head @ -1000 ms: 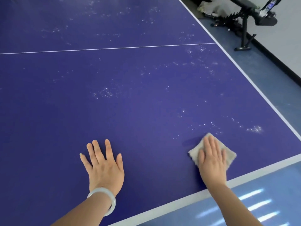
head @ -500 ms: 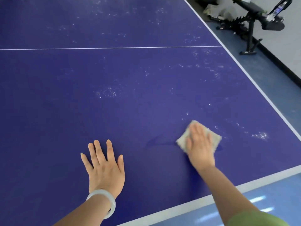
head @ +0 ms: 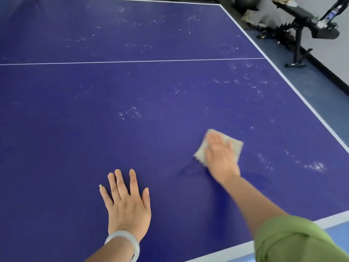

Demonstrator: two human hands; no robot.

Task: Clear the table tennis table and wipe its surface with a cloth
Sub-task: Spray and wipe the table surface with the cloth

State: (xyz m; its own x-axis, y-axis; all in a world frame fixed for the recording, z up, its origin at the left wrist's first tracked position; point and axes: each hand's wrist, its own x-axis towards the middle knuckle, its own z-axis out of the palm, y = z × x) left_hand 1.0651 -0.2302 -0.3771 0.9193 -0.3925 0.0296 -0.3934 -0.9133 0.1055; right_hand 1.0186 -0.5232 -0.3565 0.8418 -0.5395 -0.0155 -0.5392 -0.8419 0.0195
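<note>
The dark blue table tennis table (head: 75, 129) fills most of the view, with white lines along its edges and one across the middle. White specks and dust patches (head: 132, 112) are scattered over it. A folded beige cloth (head: 235, 146) lies on the table right of centre. My right hand (head: 220, 157) presses flat on the cloth with straight fingers and is motion-blurred. My left hand (head: 126, 203) rests flat on the bare table near the front edge, fingers spread, a pale bangle on its wrist.
A black weight bench (head: 296, 31) with a bottle on it stands on the floor beyond the table's far right corner, by the wall. Bags and clutter (head: 251, 14) lie on the floor near it. A dense dust patch (head: 315, 166) sits near the right edge.
My right hand has slid the cloth away from the front edge, farther onto the table and leftward. The left hand has stayed flat in place.
</note>
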